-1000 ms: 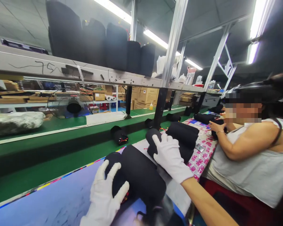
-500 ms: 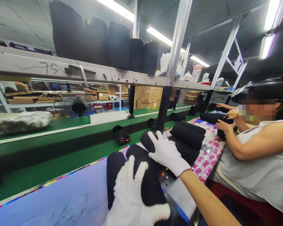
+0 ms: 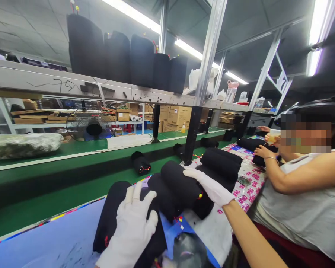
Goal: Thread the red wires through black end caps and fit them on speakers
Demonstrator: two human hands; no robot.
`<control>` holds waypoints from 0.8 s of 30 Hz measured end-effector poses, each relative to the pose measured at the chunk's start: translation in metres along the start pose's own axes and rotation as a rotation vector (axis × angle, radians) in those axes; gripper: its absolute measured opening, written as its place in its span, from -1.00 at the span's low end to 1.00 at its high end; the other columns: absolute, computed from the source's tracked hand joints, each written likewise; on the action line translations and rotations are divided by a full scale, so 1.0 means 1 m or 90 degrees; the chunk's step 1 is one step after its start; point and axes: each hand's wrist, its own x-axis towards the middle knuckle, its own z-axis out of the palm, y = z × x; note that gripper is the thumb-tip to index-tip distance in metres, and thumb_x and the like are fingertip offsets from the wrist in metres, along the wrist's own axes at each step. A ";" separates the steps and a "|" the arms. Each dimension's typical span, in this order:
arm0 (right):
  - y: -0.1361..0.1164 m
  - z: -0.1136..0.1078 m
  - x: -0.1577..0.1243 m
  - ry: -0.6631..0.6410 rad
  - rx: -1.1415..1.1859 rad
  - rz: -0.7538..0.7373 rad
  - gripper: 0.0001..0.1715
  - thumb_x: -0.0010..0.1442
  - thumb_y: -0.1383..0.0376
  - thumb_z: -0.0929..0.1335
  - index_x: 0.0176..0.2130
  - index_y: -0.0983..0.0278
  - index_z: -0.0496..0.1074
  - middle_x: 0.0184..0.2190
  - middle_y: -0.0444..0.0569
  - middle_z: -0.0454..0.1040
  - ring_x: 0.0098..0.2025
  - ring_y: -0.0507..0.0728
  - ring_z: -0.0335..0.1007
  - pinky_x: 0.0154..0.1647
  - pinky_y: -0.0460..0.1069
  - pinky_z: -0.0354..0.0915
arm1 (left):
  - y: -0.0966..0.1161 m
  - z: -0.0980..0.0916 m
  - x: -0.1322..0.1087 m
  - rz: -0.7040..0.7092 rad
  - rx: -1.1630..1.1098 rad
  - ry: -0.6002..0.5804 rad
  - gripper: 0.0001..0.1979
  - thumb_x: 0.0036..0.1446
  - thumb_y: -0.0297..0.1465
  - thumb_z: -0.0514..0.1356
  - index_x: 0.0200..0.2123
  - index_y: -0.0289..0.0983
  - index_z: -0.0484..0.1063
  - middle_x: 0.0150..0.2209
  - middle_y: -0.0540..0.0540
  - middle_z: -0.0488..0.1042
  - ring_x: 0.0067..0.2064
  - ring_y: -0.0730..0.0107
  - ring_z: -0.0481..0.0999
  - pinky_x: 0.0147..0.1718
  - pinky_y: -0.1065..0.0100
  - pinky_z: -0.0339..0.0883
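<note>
Both my hands wear white gloves. My left hand (image 3: 130,227) lies with fingers spread on a flat black padded piece (image 3: 108,230). My right hand (image 3: 209,187) lies along a black padded roll (image 3: 180,184), which has a small red and yellow tag at its end. Between my hands, a second black roll (image 3: 162,197) touches that roll. Beyond my right hand stands a stack of black rolls (image 3: 220,163). The undersides of the pieces under my hands are hidden.
A blue printed mat (image 3: 64,238) lies under my hands, beside a green conveyor belt (image 3: 58,184) holding a black roll (image 3: 141,163). A co-worker's hands (image 3: 264,150) work at the right. Black rolls line a metal shelf (image 3: 72,83) overhead.
My right hand has slid right along the black roll, which now lies more crosswise in front of the stack. My left hand has moved down and left onto the flat black piece.
</note>
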 end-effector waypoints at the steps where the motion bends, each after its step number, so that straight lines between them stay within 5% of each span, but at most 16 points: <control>1: 0.005 -0.003 0.001 0.001 0.007 0.004 -0.45 0.35 0.08 0.20 0.20 0.22 0.42 0.12 -0.02 0.53 0.16 0.18 0.43 0.11 0.04 0.38 | -0.007 0.000 0.001 -0.008 0.023 0.018 -0.57 0.11 -0.40 0.19 0.06 -0.07 0.55 0.33 -0.30 0.26 0.34 -0.27 0.22 0.11 -0.17 0.27; 5: 0.016 -0.006 0.006 0.033 -0.072 0.051 -0.29 0.26 0.05 0.31 0.31 0.22 0.26 0.23 0.10 0.40 0.18 0.29 0.41 0.14 0.15 0.33 | -0.028 -0.005 0.006 -0.018 0.023 0.011 -0.63 0.20 -0.34 0.10 0.00 -0.17 0.58 0.22 -0.34 0.41 0.28 -0.29 0.31 0.15 -0.28 0.19; 10: 0.016 0.002 0.013 0.070 -0.299 0.046 -0.14 0.13 0.18 0.43 0.34 0.27 0.19 0.37 0.31 0.10 0.18 0.63 0.29 0.15 0.47 0.09 | -0.057 -0.027 0.025 0.026 -0.078 -0.057 -0.67 0.16 -0.41 0.11 -0.14 0.02 0.61 0.03 0.01 0.58 0.20 0.17 0.44 0.24 0.12 0.24; 13: 0.014 0.000 0.016 0.041 -0.367 0.015 -0.10 0.12 0.16 0.47 0.34 0.27 0.18 0.32 0.32 0.18 0.16 0.61 0.33 0.13 0.43 0.16 | -0.089 -0.032 0.033 -0.084 -0.102 0.013 -0.63 0.25 -0.16 0.05 -0.09 -0.15 0.57 0.14 -0.19 0.45 0.31 -0.04 0.27 0.29 -0.11 0.08; 18: 0.012 -0.013 0.032 -0.015 -0.382 -0.008 -0.47 0.31 0.13 0.39 0.19 0.26 0.33 0.18 0.10 0.37 0.11 0.28 0.40 0.11 0.27 0.35 | -0.122 0.006 0.008 -0.222 -0.216 0.050 -0.28 0.07 0.00 0.18 0.19 -0.33 0.31 0.34 -0.42 0.09 0.40 -0.27 0.04 0.27 -0.27 0.07; 21: 0.010 -0.009 0.039 -0.042 -0.382 -0.020 -0.59 0.36 0.16 0.36 0.13 0.26 0.38 0.13 0.06 0.41 0.06 0.23 0.44 0.06 0.22 0.41 | -0.125 0.033 -0.011 -0.236 -0.287 0.084 -0.42 0.16 -0.09 0.10 0.17 -0.26 0.26 0.29 -0.32 0.20 0.40 -0.09 0.10 0.30 -0.17 0.09; 24: 0.005 0.017 0.037 -0.068 -0.417 -0.009 -0.51 0.35 0.13 0.37 0.19 0.24 0.33 0.17 0.07 0.37 0.09 0.24 0.42 0.08 0.25 0.39 | -0.131 0.041 -0.022 -0.259 -0.323 0.122 -0.47 0.16 -0.16 0.10 0.17 -0.22 0.25 0.28 -0.28 0.21 0.41 -0.11 0.06 0.32 -0.23 0.01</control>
